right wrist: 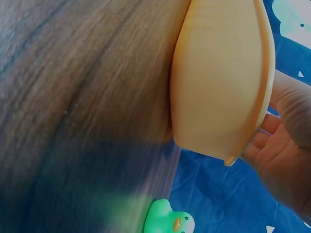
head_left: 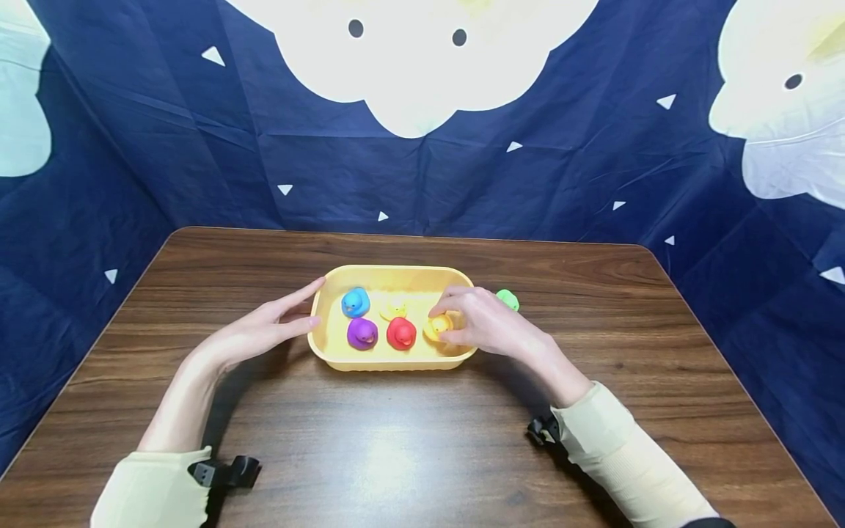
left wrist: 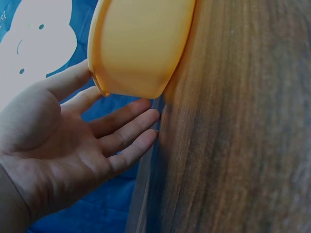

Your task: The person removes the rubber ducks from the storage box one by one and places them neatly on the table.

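A yellow plastic tub stands on the table with several rubber ducks in it: a blue duck, a purple duck, a red duck and a pale yellow duck. My right hand reaches over the tub's right end, thumb and fingers about an orange-yellow duck inside. The tub wall hides those fingertips in the right wrist view. At the left end, my left hand touches the rim with extended fingers. In the left wrist view its other fingers spread loosely beside the tub.
Just right of the tub sits a green duck, partly behind my right hand in the head view. The brown wooden table ends at a dark blue curtain with white cloud shapes.
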A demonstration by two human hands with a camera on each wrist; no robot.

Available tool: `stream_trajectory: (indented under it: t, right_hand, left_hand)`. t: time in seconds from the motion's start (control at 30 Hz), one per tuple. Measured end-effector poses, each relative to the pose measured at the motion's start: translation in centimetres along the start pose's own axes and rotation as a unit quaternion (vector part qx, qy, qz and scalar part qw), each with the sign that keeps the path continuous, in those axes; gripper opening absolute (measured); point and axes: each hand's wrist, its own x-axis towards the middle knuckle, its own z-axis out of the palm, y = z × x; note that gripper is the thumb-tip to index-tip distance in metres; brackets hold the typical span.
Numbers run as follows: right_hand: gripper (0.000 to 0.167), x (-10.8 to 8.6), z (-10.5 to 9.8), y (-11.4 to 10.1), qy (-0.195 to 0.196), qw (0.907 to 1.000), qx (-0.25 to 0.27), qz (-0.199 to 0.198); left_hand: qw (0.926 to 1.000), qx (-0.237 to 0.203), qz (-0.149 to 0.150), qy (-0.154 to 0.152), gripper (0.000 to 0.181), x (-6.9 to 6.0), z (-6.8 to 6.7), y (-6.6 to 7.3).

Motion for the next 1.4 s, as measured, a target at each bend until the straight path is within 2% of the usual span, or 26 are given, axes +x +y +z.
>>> stream_trajectory:
  t: [0.23, 0.6, 0.97, 1.4]
  right_hand:
    - [0.028, -0.4, -0.4, 0.1, 0.021, 0.9994, 0.026, 0.004]
    - [0.031, -0.6, -0.9, -0.1, 0.048, 0.9981, 0.037, 0.014]
    - [0.031, -0.9, -2.0, -0.1, 0.101, 0.9937, 0.044, -0.019]
    - [0.032, -1.6, -3.5, 0.1, 0.130, 0.9887, 0.074, 0.016]
  left_hand:
    - [1.0000, 0.002, 0.000, 0.001, 0.072, 0.0, 0.0, 0.0]
    - [1.0000, 0.004, -0.006, 0.000, 0.072, -0.1, -0.1, -0.1]
    - [0.9999, 0.010, 0.004, 0.000, 0.070, 0.1, -0.1, -0.1]
    - [0.9999, 0.010, 0.001, 0.001, 0.071, 0.1, -0.1, 0.0]
